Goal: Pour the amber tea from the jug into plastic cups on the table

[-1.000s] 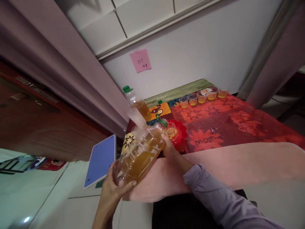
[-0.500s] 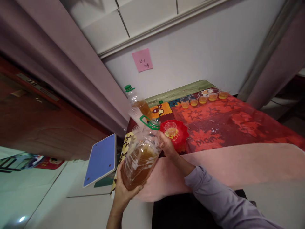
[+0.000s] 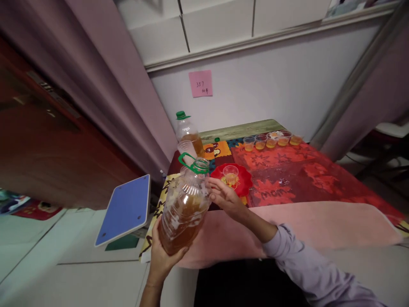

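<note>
My left hand [image 3: 166, 256] is wrapped round the lower part of a large clear plastic bottle [image 3: 185, 213] of amber liquid. The bottle leans slightly to the right, its mouth uncapped, with a green carry handle [image 3: 200, 167] round its neck. Beside the bottle's shoulder is my right hand [image 3: 227, 198], fingers stretched and parted, the tips at or just touching the plastic. Just past that hand, a small clear cup [image 3: 230, 174] with a little liquid stands on a red scalloped plate [image 3: 246, 181]. Behind the bottle, a stack of clear cups [image 3: 187, 148] is partly hidden.
A second bottle [image 3: 191, 136] with a green cap stands at the back left. Several cups [image 3: 271, 140] of yellow liquid line the table's far edge. A loose green cap [image 3: 217, 139] lies near the wall. Left of the patterned table [image 3: 306, 183] is a blue board [image 3: 124, 209].
The bottle has come more upright. My right hand has loosened from its neck, and its fingers have straightened. My left hand keeps its hold. The camera view has shifted slightly.
</note>
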Motion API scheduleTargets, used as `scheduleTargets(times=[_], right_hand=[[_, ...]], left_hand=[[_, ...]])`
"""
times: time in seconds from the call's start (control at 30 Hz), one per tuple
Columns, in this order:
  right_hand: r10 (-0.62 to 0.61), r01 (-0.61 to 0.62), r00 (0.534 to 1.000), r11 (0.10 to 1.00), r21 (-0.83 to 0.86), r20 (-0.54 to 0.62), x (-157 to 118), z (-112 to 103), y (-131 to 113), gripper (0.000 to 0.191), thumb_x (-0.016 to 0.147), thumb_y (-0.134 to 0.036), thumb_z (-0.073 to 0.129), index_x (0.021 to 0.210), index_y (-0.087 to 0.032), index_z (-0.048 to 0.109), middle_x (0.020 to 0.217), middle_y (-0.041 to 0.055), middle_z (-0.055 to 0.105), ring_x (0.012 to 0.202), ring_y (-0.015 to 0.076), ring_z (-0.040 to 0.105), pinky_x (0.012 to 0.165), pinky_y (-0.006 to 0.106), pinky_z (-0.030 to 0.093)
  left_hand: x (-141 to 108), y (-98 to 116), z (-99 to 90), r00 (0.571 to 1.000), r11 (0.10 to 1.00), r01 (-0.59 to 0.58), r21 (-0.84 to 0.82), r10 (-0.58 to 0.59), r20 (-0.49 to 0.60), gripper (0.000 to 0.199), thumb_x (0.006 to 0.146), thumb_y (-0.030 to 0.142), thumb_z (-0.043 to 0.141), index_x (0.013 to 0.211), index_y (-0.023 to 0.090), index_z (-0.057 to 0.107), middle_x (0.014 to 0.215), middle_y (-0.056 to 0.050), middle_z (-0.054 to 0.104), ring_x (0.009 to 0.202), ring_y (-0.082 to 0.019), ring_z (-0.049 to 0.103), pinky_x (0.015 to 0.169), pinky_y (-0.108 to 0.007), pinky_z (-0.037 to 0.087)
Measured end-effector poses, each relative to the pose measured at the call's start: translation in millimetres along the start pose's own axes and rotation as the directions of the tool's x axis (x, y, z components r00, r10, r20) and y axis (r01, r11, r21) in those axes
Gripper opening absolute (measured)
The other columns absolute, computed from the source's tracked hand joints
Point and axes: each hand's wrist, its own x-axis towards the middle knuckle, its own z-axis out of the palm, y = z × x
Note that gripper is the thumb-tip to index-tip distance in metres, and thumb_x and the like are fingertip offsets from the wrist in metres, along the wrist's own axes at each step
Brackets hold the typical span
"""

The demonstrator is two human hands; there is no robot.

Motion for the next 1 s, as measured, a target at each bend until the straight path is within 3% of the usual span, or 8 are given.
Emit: scheduleTargets(times=[0.13, 0.2, 0.3, 0.4, 0.47, 0.57, 0.77, 1.0], right_hand=[[-0.068, 0.047, 0.996, 0.955, -0.293, -0.06, 6, -25, -8, 0.06, 0.096, -0.06, 0.079, 0.146, -0.029, 0.067, 0.139, 0.0126, 0.076, 0.128, 0.0287, 0.074, 0.113, 0.049, 0.06], [-0.142, 0.06, 0.983, 0.844, -0.533, -0.115, 14, -49, -20, 0.052, 0.097, -0.057, 0.077, 0.14, -0.028, 0.071, 0.136, 0.0124, 0.078, 0.126, 0.0302, 0.075, 0.112, 0.05, 0.06], [-0.172, -0.031, 0.976, 0.49, -0.871, -0.132, 30, -87, -43, 0.053, 0.095, -0.051, 0.08, 0.138, -0.022, 0.073, 0.142, 0.0167, 0.076, 0.131, 0.0362, 0.072, 0.117, 0.057, 0.055], [-0.003, -0.135, 0.991, 0.11, -0.985, -0.136, 45, -108, -60, 0.071, 0.089, -0.052, 0.086, 0.146, -0.013, 0.069, 0.148, 0.0245, 0.07, 0.138, 0.0419, 0.067, 0.12, 0.057, 0.051], [0.112, -0.128, 0.985, -0.064, -0.99, -0.134, 52, -109, -64, 0.081, 0.087, -0.057, 0.087, 0.151, -0.012, 0.065, 0.151, 0.0262, 0.068, 0.14, 0.0425, 0.066, 0.121, 0.055, 0.05], [0.212, -0.097, 0.967, -0.217, -0.971, -0.144, 60, -99, -62, 0.081, 0.09, -0.055, 0.085, 0.155, -0.013, 0.063, 0.15, 0.0266, 0.068, 0.139, 0.0418, 0.066, 0.121, 0.053, 0.047], [0.272, -0.1, 0.947, -0.254, -0.962, -0.171, 71, -90, -63, 0.067, 0.09, -0.046, 0.082, 0.147, -0.012, 0.071, 0.141, 0.0245, 0.074, 0.125, 0.0379, 0.074, 0.103, 0.04, 0.057], [0.16, -0.156, 0.974, -0.057, -0.986, -0.163, 108, -126, -101, 0.049, 0.091, -0.054, 0.077, 0.123, -0.017, 0.081, 0.111, 0.012, 0.085, 0.099, 0.0289, 0.079, 0.082, 0.031, 0.055]], left_hand=[[-3, -3, 0.3, 0.997, 0.998, -0.053, -0.016, 0.052, -0.051, 0.109, 0.064, 0.057, 0.096, 0.158, 0.03, 0.048, 0.156, -0.012, 0.059, 0.145, -0.047, 0.059, 0.124, -0.07, 0.047], [-2, -7, -2.3, 0.998, 0.998, -0.057, 0.015, 0.057, -0.016, 0.112, 0.06, 0.053, 0.099, 0.157, 0.029, 0.048, 0.155, -0.013, 0.06, 0.144, -0.046, 0.061, 0.122, -0.069, 0.049], [-1, -14, -3.4, 0.997, 0.997, -0.069, 0.04, 0.07, -0.017, 0.116, 0.058, 0.051, 0.099, 0.157, 0.025, 0.045, 0.153, -0.016, 0.06, 0.142, -0.044, 0.063, 0.12, -0.067, 0.052], [-2, -19, -0.4, 0.996, 0.997, -0.072, 0.025, 0.073, -0.041, 0.117, 0.059, 0.055, 0.097, 0.158, 0.022, 0.043, 0.152, -0.02, 0.06, 0.139, -0.044, 0.065, 0.118, -0.066, 0.053], [-3, -21, 0.8, 0.997, 0.998, -0.064, 0.019, 0.065, -0.036, 0.119, 0.06, 0.056, 0.097, 0.159, 0.02, 0.042, 0.153, -0.021, 0.06, 0.138, -0.044, 0.066, 0.117, -0.066, 0.054], [-3, -27, -1.5, 0.998, 0.996, -0.061, 0.058, 0.063, -0.027, 0.12, 0.06, 0.055, 0.097, 0.16, 0.02, 0.042, 0.155, -0.022, 0.059, 0.14, -0.045, 0.065, 0.117, -0.065, 0.055], [-2, -36, -2.8, 1.0, 0.999, -0.019, 0.049, 0.02, -0.02, 0.126, 0.053, 0.05, 0.101, 0.16, 0.022, 0.041, 0.158, -0.022, 0.057, 0.14, -0.047, 0.065, 0.116, -0.07, 0.054], [-6, -24, 1.3, 0.997, 0.999, 0.001, 0.041, 0.003, -0.077, 0.117, 0.058, 0.056, 0.097, 0.158, 0.024, 0.047, 0.156, -0.018, 0.059, 0.142, -0.045, 0.063, 0.121, -0.069, 0.051]])
